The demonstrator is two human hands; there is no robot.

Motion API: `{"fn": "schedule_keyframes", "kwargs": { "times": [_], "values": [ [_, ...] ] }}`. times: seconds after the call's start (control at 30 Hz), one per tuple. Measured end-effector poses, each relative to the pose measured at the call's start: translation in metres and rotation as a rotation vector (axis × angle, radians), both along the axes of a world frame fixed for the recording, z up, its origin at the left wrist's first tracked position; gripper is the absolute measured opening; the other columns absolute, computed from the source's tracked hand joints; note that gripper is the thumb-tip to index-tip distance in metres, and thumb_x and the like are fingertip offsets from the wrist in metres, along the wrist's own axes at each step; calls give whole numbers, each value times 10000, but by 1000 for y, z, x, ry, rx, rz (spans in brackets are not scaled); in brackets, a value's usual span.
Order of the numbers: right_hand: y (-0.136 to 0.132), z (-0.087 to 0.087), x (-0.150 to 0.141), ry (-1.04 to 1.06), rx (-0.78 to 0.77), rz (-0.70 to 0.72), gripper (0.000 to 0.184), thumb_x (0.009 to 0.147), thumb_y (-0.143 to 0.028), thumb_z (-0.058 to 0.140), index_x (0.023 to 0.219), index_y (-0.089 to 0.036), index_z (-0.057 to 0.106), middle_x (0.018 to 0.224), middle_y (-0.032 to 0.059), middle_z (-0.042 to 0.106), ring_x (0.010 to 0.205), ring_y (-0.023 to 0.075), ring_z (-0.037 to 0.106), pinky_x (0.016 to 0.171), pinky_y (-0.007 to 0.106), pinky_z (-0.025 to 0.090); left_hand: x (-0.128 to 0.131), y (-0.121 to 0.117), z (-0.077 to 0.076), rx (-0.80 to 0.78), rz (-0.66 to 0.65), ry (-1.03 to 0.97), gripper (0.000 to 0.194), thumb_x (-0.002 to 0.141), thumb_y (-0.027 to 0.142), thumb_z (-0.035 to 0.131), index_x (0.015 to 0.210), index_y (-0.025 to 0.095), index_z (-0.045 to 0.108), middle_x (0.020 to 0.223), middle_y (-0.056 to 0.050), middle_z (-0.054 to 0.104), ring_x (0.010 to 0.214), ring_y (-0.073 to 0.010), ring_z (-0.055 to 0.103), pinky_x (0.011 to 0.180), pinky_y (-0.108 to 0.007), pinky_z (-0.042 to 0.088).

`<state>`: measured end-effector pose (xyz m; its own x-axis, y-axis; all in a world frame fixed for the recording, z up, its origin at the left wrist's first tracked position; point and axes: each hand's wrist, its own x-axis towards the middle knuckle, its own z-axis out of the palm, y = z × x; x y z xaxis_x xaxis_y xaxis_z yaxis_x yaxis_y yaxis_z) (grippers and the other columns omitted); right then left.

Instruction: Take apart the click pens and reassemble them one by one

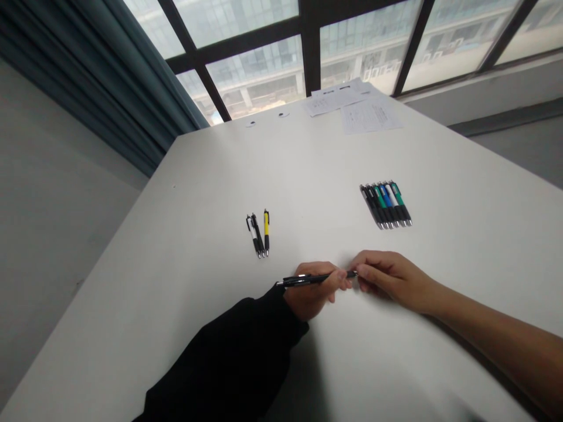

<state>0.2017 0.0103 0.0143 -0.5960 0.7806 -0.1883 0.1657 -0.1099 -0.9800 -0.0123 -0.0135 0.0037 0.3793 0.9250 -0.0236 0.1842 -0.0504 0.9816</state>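
Note:
My left hand, in a black sleeve, is closed around a black pen that lies level just above the white table. My right hand, bare-armed, pinches the same pen at its right end. To the upper left, three pens lie side by side, one of them yellow. To the upper right is a neat row of several pens in black, green, blue and white.
Printed paper sheets lie at the table's far edge under a large window. A dark curtain hangs at the far left. The table's left edge drops to a grey floor.

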Motion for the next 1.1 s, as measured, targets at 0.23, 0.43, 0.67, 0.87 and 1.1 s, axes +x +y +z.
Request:
{"fn": "schedule_keyframes", "kwargs": {
  "times": [0.23, 0.43, 0.67, 0.87, 1.1],
  "values": [
    [3, -6, 2, 160, -56, -51, 356, 781, -402, 827, 993, -209, 614, 756, -16, 628, 611, 113, 520, 568, 254, 405, 0, 1, -2, 33, -11, -16, 439, 977, 429, 522, 726, 138, 734, 658, -46, 686, 579, -125, 610, 590, -245, 488],
    [6, -7, 5, 57, -52, -21, 282, 896, -446, 706, 868, -166, 698, 649, 0, 614, 577, 115, 496, 543, 264, 365, 0, 1, 2, 54, 2, 18, 402, 975, 375, 518, 758, 134, 757, 701, -55, 715, 555, -116, 601, 608, -253, 495],
    [5, -11, 5, 102, 38, -136, 209, 788, -336, 830, 778, -186, 686, 675, -19, 555, 619, 122, 488, 592, 287, 382, 0, 2, 0, 35, 14, 84, 408, 978, 380, 526, 754, 148, 775, 644, -46, 687, 637, -144, 642, 658, -260, 500],
    [6, -11, 7, 101, 118, -119, 203, 798, -305, 821, 743, -193, 661, 695, -10, 553, 662, 138, 508, 613, 293, 400, 3, 2, 5, -86, 45, 3, 302, 878, 347, 650, 1047, 142, 794, 824, -70, 751, 545, -109, 607, 548, -238, 498],
    [8, -7, 7, 16, 7, -23, 255, 911, -429, 686, 887, -175, 694, 636, -20, 582, 537, 95, 464, 497, 239, 340, -1, 4, 0, -196, 62, -129, 324, 857, 360, 695, 1090, 159, 797, 671, -50, 721, 487, -87, 538, 464, -201, 420]
  ]
}}
